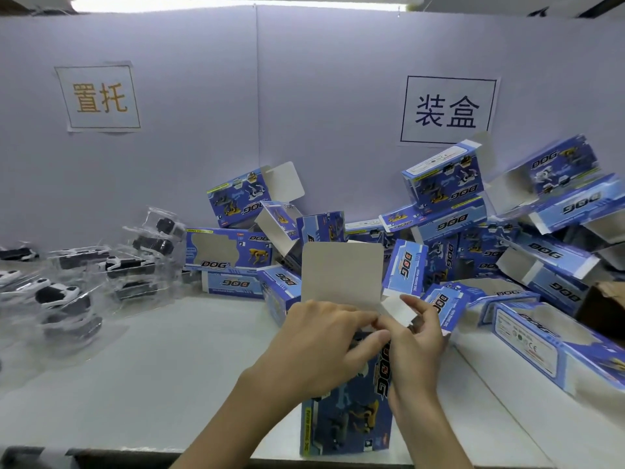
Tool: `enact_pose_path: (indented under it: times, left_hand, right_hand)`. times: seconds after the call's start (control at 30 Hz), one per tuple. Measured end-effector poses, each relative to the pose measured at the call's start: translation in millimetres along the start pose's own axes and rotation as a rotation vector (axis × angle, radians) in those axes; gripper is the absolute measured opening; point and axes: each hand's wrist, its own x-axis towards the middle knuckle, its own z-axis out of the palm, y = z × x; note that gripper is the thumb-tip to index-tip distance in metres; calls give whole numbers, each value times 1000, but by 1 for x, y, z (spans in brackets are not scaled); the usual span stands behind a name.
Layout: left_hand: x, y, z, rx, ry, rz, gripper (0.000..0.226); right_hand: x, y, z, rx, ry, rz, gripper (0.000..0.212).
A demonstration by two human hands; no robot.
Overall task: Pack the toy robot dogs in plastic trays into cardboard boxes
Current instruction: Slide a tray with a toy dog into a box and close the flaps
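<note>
box (348, 414): I see it stand on end at the near edge of the table (169, 350), top open, big flap (341, 272) up.
L hand (318, 346): curled on the box top, holds it.
R hand (417, 340): grips the top right corner, fingers by the small flap (399, 309).
inside box: can't tell.
dogs in trays (57, 296): left on table, well apart from box.
box pile (449, 228): back right, by the wall (304, 96).
</note>
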Motion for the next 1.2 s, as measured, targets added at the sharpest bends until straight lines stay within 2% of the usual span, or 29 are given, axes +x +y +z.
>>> enact_pose_path:
  times: [0.13, 0.23, 0.37, 0.47, 0.57, 0.63, 0.7, 0.83, 0.9, 1.03, 1.1, 1.2]
  left_hand:
    - [-2, -4, 4, -37, 16, -34, 54]
    - [-3, -5, 6, -32, 17, -15, 49]
    - [-4, -1, 6, 17, 11, 5, 54]
    - [-6, -1, 6, 26, 27, 22, 48]
    - [-8, -1, 7, -15, 60, 2, 42]
    - [-9, -1, 8, -34, 66, -10, 45]
    - [-9, 0, 9, -19, 70, -2, 48]
    - [-10, 2, 8, 3, 57, 5, 49]
    - [-9, 1, 7, -4, 32, -1, 48]
    - [-7, 3, 5, 3, 2, -5, 45]
    - [-6, 4, 5, 10, -24, -9, 43]
    - [-3, 5, 6, 31, -60, -66, 40]
  right_hand:
    - [0, -1, -5, -103, -71, -43, 43]
    - [-1, -1, -12, -113, -214, -71, 27]
    - [2, 0, -18, -209, -277, -114, 32]
    - [8, -3, -17, -224, -272, -36, 25]
    - [19, -7, -21, -243, -384, 127, 14]
    - [25, -6, -23, -210, -407, 251, 23]
    - [30, -5, -21, -142, -357, 326, 27]
    - [43, -14, -9, -105, -353, 374, 43]
    - [50, -27, -1, -269, -388, 240, 50]
    - [65, -67, 34, -521, -509, -195, 28]
    - [72, -84, 58, -604, -565, -368, 26]
    - [86, -93, 95, -811, -668, -459, 34]
